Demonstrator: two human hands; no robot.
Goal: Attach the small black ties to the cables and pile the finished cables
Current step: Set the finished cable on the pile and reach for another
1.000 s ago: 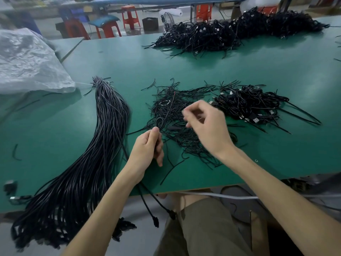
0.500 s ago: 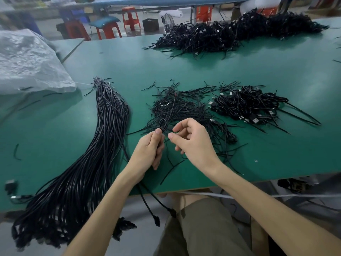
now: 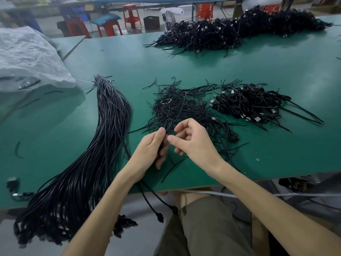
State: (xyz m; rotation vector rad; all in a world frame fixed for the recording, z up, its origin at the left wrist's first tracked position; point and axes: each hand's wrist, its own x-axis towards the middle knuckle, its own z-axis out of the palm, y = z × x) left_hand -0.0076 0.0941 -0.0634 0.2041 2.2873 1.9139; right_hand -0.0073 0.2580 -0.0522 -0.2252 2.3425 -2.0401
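A crumpled plastic bag (image 3: 27, 58) lies at 9 o'clock on the green table (image 3: 203, 67). At 7 to 8 o'clock of the hands, a thick bundle (image 3: 103, 145) of long black cables runs from 11 o'clock down to the near edge, and its plug ends hang over that edge.

The left hand (image 3: 149, 148) is clenched round a folded cable (image 3: 166, 130). A small loop of it stands up above the thumb, pointing to 12 o'clock. The cable's two tails drop off the table edge toward 6 o'clock and end in plugs (image 3: 160, 219) above the person's lap.

At 12 o'clock of the hands, touching the loop's far side, is a loose heap of ties (image 3: 177, 106). The right hand (image 3: 193, 141) is just beside the left, at its 3 o'clock, with fingers curled and thumb and forefinger tips close to the loop. I cannot tell whether it pinches a tie.

At 2 o'clock a pile (image 3: 249, 102) of coiled cables with plugs showing lies beside the ties. A far pile (image 3: 239, 28), much larger, lies at 1 o'clock along the table's back edge. Orange stools (image 3: 131, 14) stand on the floor beyond, at 12 o'clock.
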